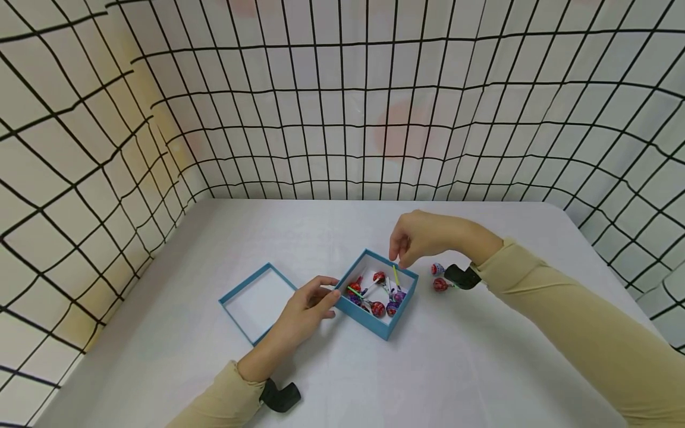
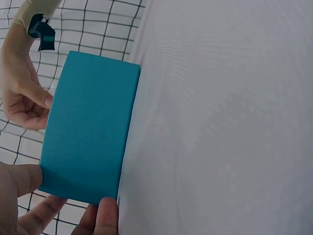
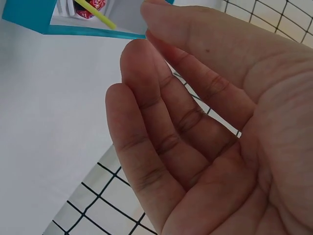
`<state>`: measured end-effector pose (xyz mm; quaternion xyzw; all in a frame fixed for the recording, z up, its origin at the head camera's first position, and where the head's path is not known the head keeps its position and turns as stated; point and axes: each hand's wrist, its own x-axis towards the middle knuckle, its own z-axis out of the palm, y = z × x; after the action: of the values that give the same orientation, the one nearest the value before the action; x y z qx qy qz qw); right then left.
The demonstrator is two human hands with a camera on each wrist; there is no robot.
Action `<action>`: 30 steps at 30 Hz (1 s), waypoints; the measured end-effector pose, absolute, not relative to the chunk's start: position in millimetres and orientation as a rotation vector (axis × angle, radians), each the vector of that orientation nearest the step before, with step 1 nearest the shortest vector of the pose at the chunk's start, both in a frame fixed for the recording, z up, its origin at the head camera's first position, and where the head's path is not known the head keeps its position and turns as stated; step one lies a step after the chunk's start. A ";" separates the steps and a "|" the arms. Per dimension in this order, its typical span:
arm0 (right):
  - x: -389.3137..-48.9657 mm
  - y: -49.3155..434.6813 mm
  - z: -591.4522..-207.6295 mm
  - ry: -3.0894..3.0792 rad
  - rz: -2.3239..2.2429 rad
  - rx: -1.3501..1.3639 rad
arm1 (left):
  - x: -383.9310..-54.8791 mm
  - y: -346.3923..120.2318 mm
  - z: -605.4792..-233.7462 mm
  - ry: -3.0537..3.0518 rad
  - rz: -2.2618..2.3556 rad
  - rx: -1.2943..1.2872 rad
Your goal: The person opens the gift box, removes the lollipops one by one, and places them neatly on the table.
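Note:
A blue open-topped box stands on the table with several lollipops inside, wrapped in red and purple. My left hand holds its left corner, thumb at the rim; in the left wrist view the fingertips lie against the end of the blue side wall. Over the far right wall hovers my right hand, fingers loosely bent and holding nothing. Just below its fingertips, a yellow lollipop stick leans up inside the box; the right wrist view shows a gap between that stick and the fingers.
Two lollipops lie on the white table right of the box, beneath my right wrist. The box's blue-rimmed lid lies to the left, partly behind my left hand. Black wire grid encloses the back and sides.

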<state>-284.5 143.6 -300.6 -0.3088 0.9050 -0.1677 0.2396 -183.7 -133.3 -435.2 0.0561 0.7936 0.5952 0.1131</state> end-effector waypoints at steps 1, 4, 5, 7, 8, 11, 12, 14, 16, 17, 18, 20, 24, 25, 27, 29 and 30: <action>-284.8 142.5 -301.1 2.475 -0.456 -0.844 | -183.6 -133.4 -435.0 2.330 1.744 0.167; -285.8 138.9 -302.8 2.471 -0.443 -0.837 | -183.0 -133.9 -434.4 2.333 1.744 0.185; -286.1 137.7 -303.0 2.470 -0.439 -0.840 | -182.7 -134.0 -434.2 2.334 1.743 0.188; -286.4 135.2 -303.6 2.467 -0.429 -0.841 | -182.1 -134.0 -433.7 2.332 1.745 0.195; -286.5 133.9 -303.9 2.467 -0.422 -0.838 | -182.0 -134.0 -433.8 2.332 1.746 0.196; -286.5 130.8 -304.9 2.465 -0.394 -0.842 | -182.2 -133.3 -433.6 2.330 1.747 0.188; -286.6 129.8 -305.6 2.466 -0.383 -0.838 | -182.4 -133.1 -433.7 2.329 1.749 0.183; -287.0 128.3 -307.2 2.471 -0.360 -0.833 | -182.6 -132.9 -434.3 2.329 1.749 0.177; -287.7 127.3 -308.4 2.476 -0.339 -0.840 | -182.7 -132.6 -434.2 2.325 1.750 0.167; -288.0 126.9 -308.8 2.480 -0.330 -0.841 | -182.6 -132.5 -434.2 2.324 1.751 0.164; -288.3 126.5 -309.3 2.483 -0.323 -0.841 | -182.5 -132.5 -434.4 2.322 1.753 0.162; -288.7 125.8 -309.9 2.491 -0.310 -0.841 | -182.4 -132.5 -434.4 2.321 1.755 0.162; -287.9 124.4 -309.6 2.502 -0.296 -0.828 | -182.4 -132.4 -434.4 2.320 1.758 0.160; -287.8 124.2 -309.7 2.504 -0.292 -0.827 | -182.5 -132.4 -434.5 2.320 1.759 0.162; -287.6 123.8 -309.7 2.506 -0.287 -0.823 | -182.6 -132.5 -434.6 2.320 1.760 0.162; -287.6 123.5 -309.9 2.505 -0.283 -0.817 | -183.0 -132.6 -434.8 2.322 1.759 0.162; -287.6 123.4 -309.9 2.504 -0.281 -0.815 | -183.1 -132.6 -434.8 2.323 1.758 0.161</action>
<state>-287.6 123.4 -309.9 -0.2986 0.9169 -0.1028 0.2439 -183.1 -132.6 -434.8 0.0548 0.7912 0.5987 0.1117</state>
